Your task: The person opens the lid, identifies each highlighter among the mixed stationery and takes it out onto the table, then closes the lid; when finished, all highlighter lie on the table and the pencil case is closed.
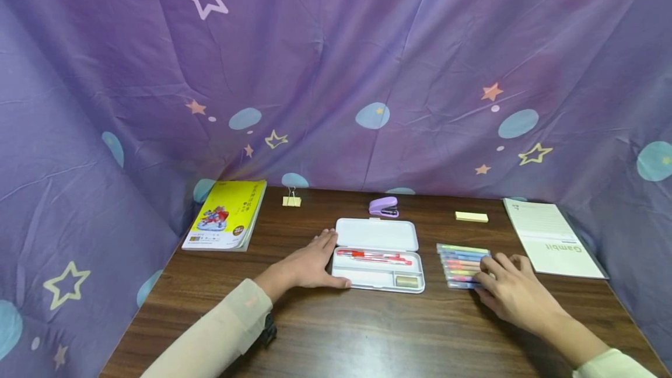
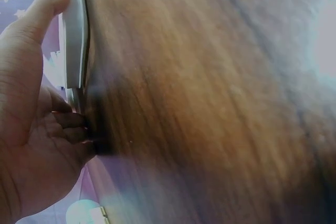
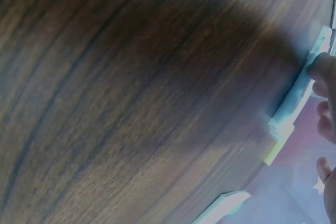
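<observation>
A white pencil case [image 1: 362, 279] lies on the table with its lid [image 1: 375, 234] laid back. Red pens [image 1: 375, 257] fill its long upper section, and a small gold-toned block [image 1: 406, 281] sits in the lower right compartment. My left hand [image 1: 315, 264] rests at the case's left side, thumb stretched along the front corner, other fingers extended beside the lid. To the right, a clear pack of coloured pens [image 1: 459, 265] lies flat. My right hand [image 1: 511, 290] grips its right end with bent fingers; the right wrist view has the thumb [image 3: 321, 66] against the pack's side.
Along the back stand a yellow book [image 1: 226, 214], a binder clip [image 1: 291, 200], a purple stapler [image 1: 384, 207] and a yellow sticky-note pad [image 1: 471, 216]. An open notebook [image 1: 553, 238] lies at the right. A purple patterned cloth [image 1: 336, 74] hangs behind the table [image 1: 336, 337].
</observation>
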Action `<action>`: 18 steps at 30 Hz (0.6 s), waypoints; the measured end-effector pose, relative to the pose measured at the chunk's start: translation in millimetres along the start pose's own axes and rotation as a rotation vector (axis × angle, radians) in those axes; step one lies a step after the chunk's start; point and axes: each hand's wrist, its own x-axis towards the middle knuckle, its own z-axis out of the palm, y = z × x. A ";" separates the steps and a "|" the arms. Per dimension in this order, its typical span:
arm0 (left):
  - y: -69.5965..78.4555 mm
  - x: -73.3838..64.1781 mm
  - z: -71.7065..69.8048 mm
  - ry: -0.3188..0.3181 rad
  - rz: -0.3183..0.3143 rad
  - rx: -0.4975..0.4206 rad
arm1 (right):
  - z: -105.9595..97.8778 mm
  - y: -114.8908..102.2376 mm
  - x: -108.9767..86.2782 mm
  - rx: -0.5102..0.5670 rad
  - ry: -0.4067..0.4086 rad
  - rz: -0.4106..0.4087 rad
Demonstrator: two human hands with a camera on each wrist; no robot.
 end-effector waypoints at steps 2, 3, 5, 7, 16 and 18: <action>0.3 0.3 -1.1 -0.001 -0.001 -0.003 | -0.7 0.0 0.1 0.001 0.001 0.002; 0.5 0.4 -1.7 0.000 -0.001 -0.004 | -0.9 0.0 0.1 0.001 0.001 0.004; 0.5 0.7 -2.6 -0.005 -0.007 -0.004 | -0.5 -0.8 -0.1 0.002 0.002 0.007; 0.8 0.9 -3.4 -0.005 -0.012 -0.009 | 0.4 -1.6 -0.4 0.003 0.007 0.008; 4.2 0.0 -5.7 -0.006 -0.024 -0.028 | 4.1 -4.0 -1.4 0.000 0.023 0.018; 5.2 -0.5 -5.8 -0.007 -0.026 -0.029 | 4.0 -4.3 -1.5 -0.002 0.020 0.020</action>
